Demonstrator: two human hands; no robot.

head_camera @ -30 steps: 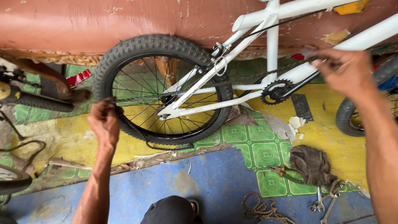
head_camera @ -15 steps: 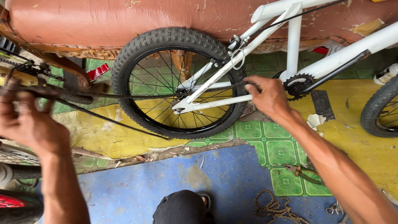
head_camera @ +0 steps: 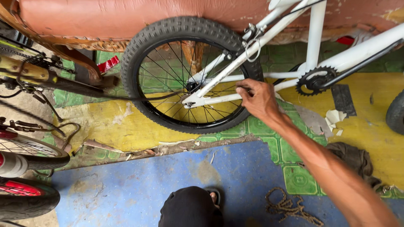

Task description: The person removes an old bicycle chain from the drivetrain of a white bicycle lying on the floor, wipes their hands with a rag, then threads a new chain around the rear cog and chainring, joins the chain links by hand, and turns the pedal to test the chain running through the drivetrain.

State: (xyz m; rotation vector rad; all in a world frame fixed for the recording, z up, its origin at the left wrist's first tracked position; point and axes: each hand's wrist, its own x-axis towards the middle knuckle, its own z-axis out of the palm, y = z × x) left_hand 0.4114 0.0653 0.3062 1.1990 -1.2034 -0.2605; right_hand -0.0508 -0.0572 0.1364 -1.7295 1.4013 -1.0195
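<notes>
A white bicycle frame (head_camera: 315,42) lies on its side on the floor, its black knobby rear wheel (head_camera: 176,27) toward the left. My right hand (head_camera: 259,101) reaches in from the lower right. Its fingers are curled round the lower white stay where the stay crosses the tyre's right side. The toothed chainring (head_camera: 313,80) sits just right of my hand. A thin dark cord (head_camera: 126,97) runs from the hub area out to the left. My left hand is out of view.
A worn red-brown sofa (head_camera: 126,17) backs the wheel. Another bicycle's parts (head_camera: 25,73) and two wheels (head_camera: 29,151) (head_camera: 25,197) crowd the left edge. A rag (head_camera: 355,157), a rope coil (head_camera: 290,208) and my knee (head_camera: 189,208) lie near me. Another tyre (head_camera: 395,113) shows at right.
My left hand, which was pulling the dark cord leftward, has left the view. My right hand moved down from the upper frame to the stay by the tyre. The view shifted left.
</notes>
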